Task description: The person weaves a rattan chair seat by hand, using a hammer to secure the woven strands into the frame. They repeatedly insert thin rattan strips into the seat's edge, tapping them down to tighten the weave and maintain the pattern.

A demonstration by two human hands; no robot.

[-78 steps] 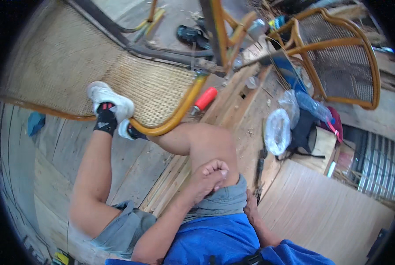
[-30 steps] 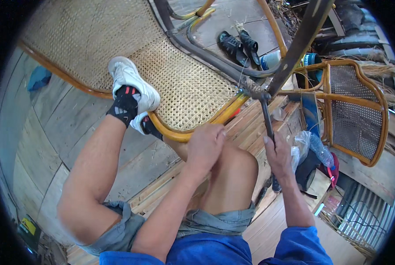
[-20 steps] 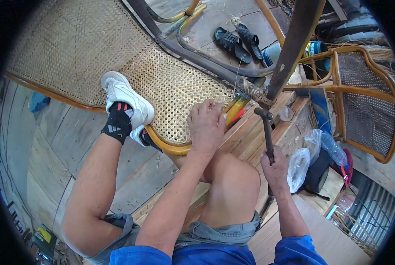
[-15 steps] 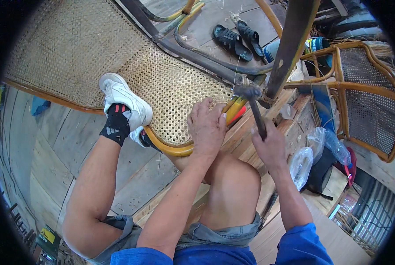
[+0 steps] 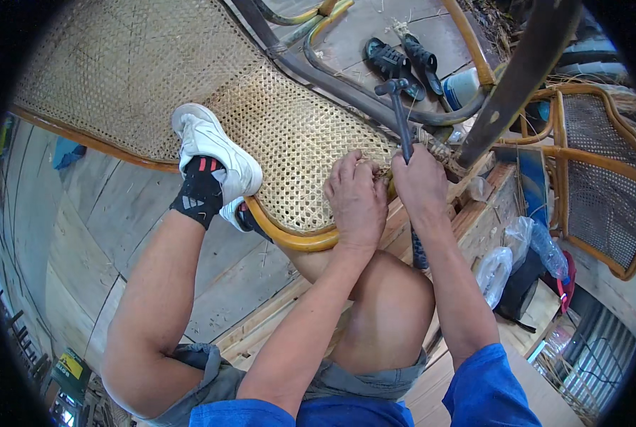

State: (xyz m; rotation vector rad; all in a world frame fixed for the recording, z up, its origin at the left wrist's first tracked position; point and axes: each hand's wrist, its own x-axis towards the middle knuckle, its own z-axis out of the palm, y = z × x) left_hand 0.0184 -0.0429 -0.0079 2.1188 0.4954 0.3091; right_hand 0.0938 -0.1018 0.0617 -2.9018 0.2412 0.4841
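Left hand (image 5: 356,201) lies palm down on the woven pale cane seat panel (image 5: 289,135); fingers (image 5: 346,167) loosely together, curled and pressing at the panel's right edge, where loose cane strands (image 5: 382,173) stick out just past the fingertips; whether they pinch a strand, cannot tell. Right hand (image 5: 421,183) sits just beside the left one, knuckles nearly touching; its fingers wrapped tight round the dark metal hammer (image 5: 403,135), grip partway up the handle; the head stands above the fingers, the handle's lower end shows below the wrist, beside the bare knee (image 5: 389,313). Curved orange-yellow rattan frame rail (image 5: 289,238) runs under the heel of the left hand, along the panel's lower edge. White sneaker with black sock (image 5: 215,160) rests on the panel, well to the left of the left fingers. Beyond the right fingers: dark slanting post (image 5: 517,78); pair of black sandals (image 5: 400,57) on the floor above the hammer head. To the right of the right forearm, clear plastic bags (image 5: 517,249) on the wooden plank platform (image 5: 261,320); second rattan chair with cane back (image 5: 602,185) further right.
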